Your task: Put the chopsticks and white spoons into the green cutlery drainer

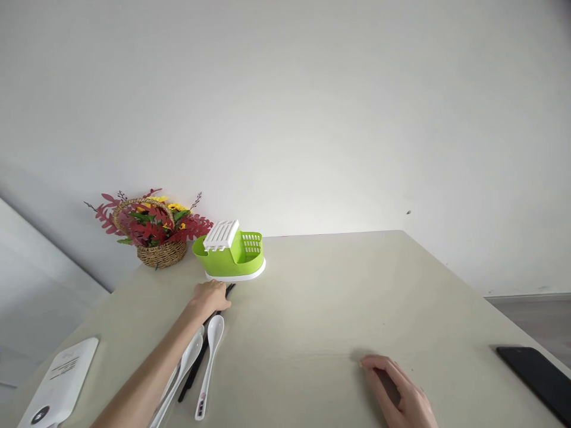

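Observation:
My left hand point(212, 295) reaches far forward over the table. Its fingers curl down around the far part of several black chopsticks point(193, 373), whose ends show past the thumb; the fingertips are hidden. Just beyond that hand stands a green utensil holder point(223, 261) with a white slotted top and white base. A white spoon point(210, 362) lies to the right of the chopsticks. More white spoons point(184, 367) lie to their left, partly covered by my forearm. On the bare tabletop, my right hand point(401, 392) rests with thumb and index tips together, nothing visible between them.
A wicker basket point(163, 254) of red and yellow flowers stands at the back left against the wall. Near the left edge lies a white flat device point(62, 377). A black phone point(535, 380) is at the right edge of the table point(321, 297).

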`<move>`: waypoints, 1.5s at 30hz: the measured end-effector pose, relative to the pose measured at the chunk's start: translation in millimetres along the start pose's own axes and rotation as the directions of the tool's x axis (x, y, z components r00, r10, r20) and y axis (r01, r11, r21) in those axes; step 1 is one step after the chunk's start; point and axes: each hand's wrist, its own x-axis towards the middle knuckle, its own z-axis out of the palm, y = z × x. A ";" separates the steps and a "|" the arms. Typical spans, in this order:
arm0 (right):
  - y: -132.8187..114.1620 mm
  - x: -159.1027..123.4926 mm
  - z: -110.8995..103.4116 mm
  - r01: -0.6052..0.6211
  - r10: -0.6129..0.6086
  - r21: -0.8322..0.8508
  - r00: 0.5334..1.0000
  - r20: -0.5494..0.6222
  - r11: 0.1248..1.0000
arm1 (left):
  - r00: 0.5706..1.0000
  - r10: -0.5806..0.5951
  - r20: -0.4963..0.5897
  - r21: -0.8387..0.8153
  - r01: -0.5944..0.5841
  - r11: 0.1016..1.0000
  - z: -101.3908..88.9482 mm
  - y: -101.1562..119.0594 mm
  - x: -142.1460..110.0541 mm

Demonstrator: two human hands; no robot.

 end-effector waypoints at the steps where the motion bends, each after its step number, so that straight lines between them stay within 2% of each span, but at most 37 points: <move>1: -0.2 0.0 0.0 -0.001 0.001 -0.002 1.000 -0.001 1.000 | 1.000 -0.003 0.009 0.031 0.003 1.000 -0.6 1.3 -1.3; 6: -0.2 0.0 0.0 -0.005 0.005 -0.012 1.000 0.000 1.000 | 0.999 0.025 -0.031 0.143 -0.021 0.989 1.4 16.5 -4.8; 11: 0.2 0.0 0.3 0.008 -0.008 -0.021 1.000 -0.004 1.000 | 0.992 0.074 -0.101 0.174 -0.056 0.983 13.6 40.2 -2.8; 17: 2.3 0.6 -0.8 0.007 -0.007 -0.007 1.000 0.013 1.000 | 0.950 0.201 -0.240 0.176 -0.161 0.971 30.4 77.2 3.9; 23: 2.6 1.2 -0.7 0.017 -0.017 0.003 1.000 0.006 1.000 | 0.864 0.395 -0.312 0.163 -0.361 0.918 38.6 129.9 5.8; 25: 1.3 1.3 0.0 0.028 -0.028 0.010 0.999 -0.018 1.000 | 0.824 0.467 -0.322 0.153 -0.442 0.884 40.7 153.0 -0.6; 28: -0.2 2.0 0.4 0.040 -0.039 0.021 0.999 -0.027 0.999 | 0.742 0.584 -0.330 0.135 -0.575 0.807 44.3 183.2 -16.9; 31: -1.3 3.2 -0.3 0.045 -0.045 0.031 0.999 -0.011 0.998 | 0.655 0.654 -0.378 0.073 -0.683 0.727 46.3 191.2 -34.7; 33: -2.2 3.6 -0.8 0.048 -0.048 0.037 0.999 -0.011 0.998 | 0.632 0.660 -0.406 -0.013 -0.726 0.688 45.5 180.4 -43.7; 36: -3.4 3.1 -1.0 0.043 -0.042 0.037 0.999 -0.019 0.998 | 0.658 0.661 -0.360 -0.087 -0.729 0.679 42.5 153.7 -51.7; 39: -3.1 1.9 -0.6 0.023 -0.023 0.034 1.000 -0.014 0.999 | 0.699 0.641 -0.317 -0.042 -0.685 0.727 42.2 137.2 -58.8; 42: -1.6 1.2 -0.3 0.021 -0.021 0.034 1.000 -0.013 0.999 | 0.745 0.592 -0.308 0.026 -0.615 0.788 48.0 138.8 -71.8; 45: -0.3 1.4 -0.6 0.029 -0.028 0.030 0.999 -0.018 0.999 | 0.824 0.496 -0.275 0.037 -0.506 0.862 56.4 147.6 -93.1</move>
